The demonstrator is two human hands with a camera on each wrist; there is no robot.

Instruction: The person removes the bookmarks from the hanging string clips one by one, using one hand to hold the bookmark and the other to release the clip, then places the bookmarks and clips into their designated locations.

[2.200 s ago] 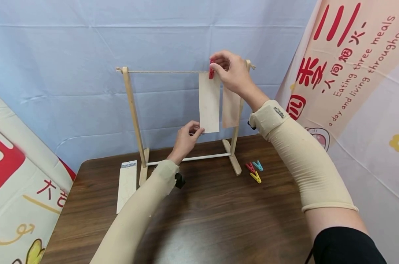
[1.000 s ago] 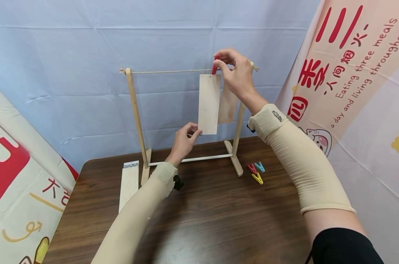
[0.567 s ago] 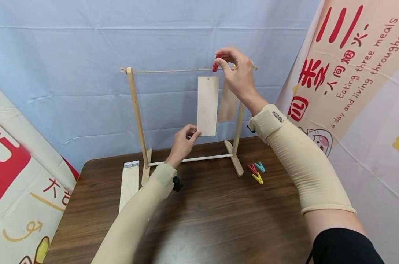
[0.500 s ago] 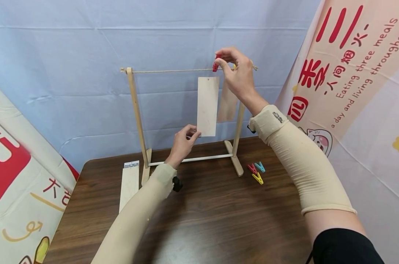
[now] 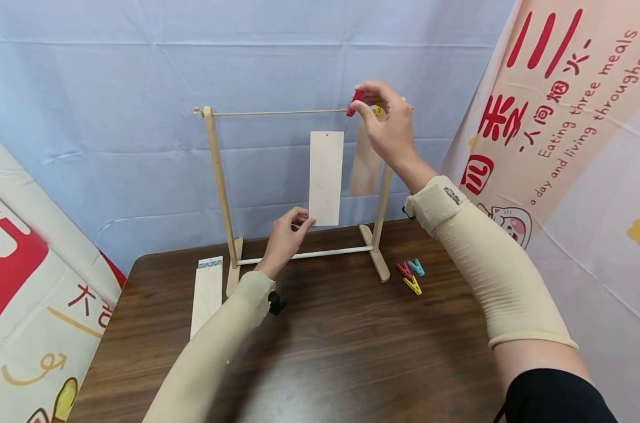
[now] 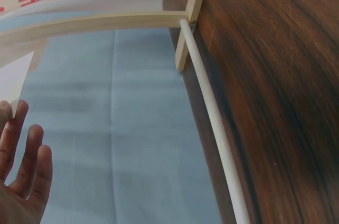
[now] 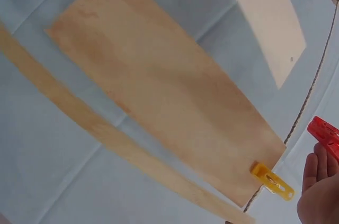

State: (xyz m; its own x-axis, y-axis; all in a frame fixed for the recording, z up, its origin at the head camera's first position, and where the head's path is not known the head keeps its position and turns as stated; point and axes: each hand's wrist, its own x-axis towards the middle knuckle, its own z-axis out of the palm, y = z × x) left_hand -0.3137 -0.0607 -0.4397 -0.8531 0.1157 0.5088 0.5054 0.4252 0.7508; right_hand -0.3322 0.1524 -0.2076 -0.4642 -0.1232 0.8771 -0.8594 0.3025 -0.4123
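Observation:
My left hand (image 5: 284,239) pinches the lower left corner of a pale paper card (image 5: 326,179) with a small hole at its top. The card is upright, its top edge below the rope (image 5: 277,112) and apart from it. Up at the rope, my right hand (image 5: 392,129) holds a red clothespin (image 5: 354,103) between thumb and fingers; no card is in it. Beside it, a brownish card (image 7: 164,86) hangs from the rope by a yellow clothespin (image 7: 271,181). In the left wrist view, only a corner of the pale card shows at the fingertips.
The rope runs between two posts of a wooden stand (image 5: 218,182) with a white lower bar (image 5: 325,254). Red, blue and yellow clothespins (image 5: 412,286) lie on the dark table (image 5: 351,352) at right. More pale cards (image 5: 207,296) lie at left, partly behind my left forearm.
The pale card has come away from the red clothespin and moved down and left with my left hand. My right hand has shifted slightly right, still holding the clothespin, which is now more tilted.

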